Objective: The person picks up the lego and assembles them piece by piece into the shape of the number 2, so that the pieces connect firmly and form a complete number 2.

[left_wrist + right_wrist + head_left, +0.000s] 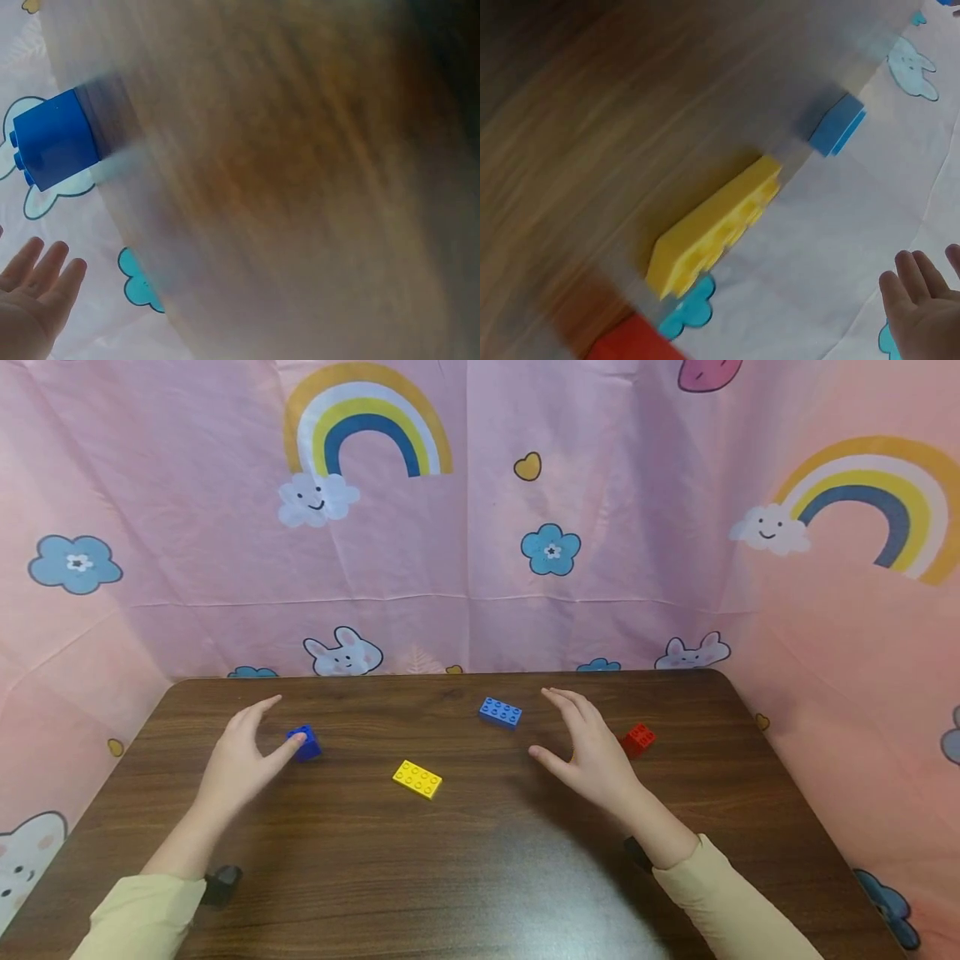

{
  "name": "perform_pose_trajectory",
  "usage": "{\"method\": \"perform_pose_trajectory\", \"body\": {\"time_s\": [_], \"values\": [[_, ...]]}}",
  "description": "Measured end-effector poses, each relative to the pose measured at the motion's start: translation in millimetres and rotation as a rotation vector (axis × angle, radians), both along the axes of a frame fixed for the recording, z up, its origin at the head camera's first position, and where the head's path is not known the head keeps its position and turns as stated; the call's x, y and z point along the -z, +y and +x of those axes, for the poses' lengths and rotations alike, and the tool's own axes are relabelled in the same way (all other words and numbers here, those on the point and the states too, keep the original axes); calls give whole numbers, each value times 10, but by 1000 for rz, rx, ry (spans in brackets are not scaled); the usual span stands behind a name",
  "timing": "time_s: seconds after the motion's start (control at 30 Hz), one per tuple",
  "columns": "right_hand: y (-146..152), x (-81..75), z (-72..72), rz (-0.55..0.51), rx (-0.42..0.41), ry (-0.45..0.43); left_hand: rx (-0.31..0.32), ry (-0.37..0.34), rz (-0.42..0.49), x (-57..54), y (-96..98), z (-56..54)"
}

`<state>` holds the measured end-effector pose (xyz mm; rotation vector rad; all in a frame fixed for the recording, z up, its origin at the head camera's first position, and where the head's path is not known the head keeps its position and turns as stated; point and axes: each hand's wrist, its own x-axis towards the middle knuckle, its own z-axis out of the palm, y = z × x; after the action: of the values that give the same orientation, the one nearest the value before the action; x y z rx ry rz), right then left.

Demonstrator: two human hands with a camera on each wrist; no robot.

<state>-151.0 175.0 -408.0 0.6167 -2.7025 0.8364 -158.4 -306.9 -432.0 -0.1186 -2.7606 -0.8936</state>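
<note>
Here, from the head, we count four bricks: one dark-blue brick (311, 748) by the spread, empty left hand (240, 758); one yellow brick (417, 779) midway; one light-blue brick (500, 712) and one red brick (641, 738) flanking the right hand (592, 760), likewise spread, empty. Left wrist: one blue. Right wrist: one yellow.

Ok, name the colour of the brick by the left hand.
The brick is blue, clearest in the left wrist view.

You have, studs up on the table (465, 868), a square dark blue brick (311, 746) toward the left edge, a square red brick (641, 740) toward the right, longer light blue brick (500, 712) and yellow brick (417, 779) between.
</note>
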Motion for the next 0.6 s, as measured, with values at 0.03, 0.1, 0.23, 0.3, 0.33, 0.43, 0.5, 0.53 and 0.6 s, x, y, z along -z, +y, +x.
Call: {"method": "perform_pose_trajectory", "body": {"time_s": [0.03,0.1,0.23,0.3,0.33,0.43,0.5,0.53,0.6], "values": [[-30,2,-5,-12,-8,-7,-3,-5,0,4,-3,-5],[-88,10,-19,-37,-27,-22,-10,-15,0,13,-7,-10],[-201,30,-57,-75,-60,-36,-15,-38,22,38,-15,-18],[-255,41,-72,-86,-77,-42,-14,-60,41,48,-26,-25],[-281,47,-77,-90,-84,-48,-12,-73,52,52,-32,-29],[-356,68,-91,-97,-100,-75,-7,-101,78,58,-50,-44],[-403,85,-100,-105,-107,-97,-3,-115,92,57,-59,-55],[-425,92,-102,-107,-109,-105,0,-121,101,53,-60,-60],[-469,110,-108,-117,-119,-113,6,-135,110,50,-68,-72]]}}
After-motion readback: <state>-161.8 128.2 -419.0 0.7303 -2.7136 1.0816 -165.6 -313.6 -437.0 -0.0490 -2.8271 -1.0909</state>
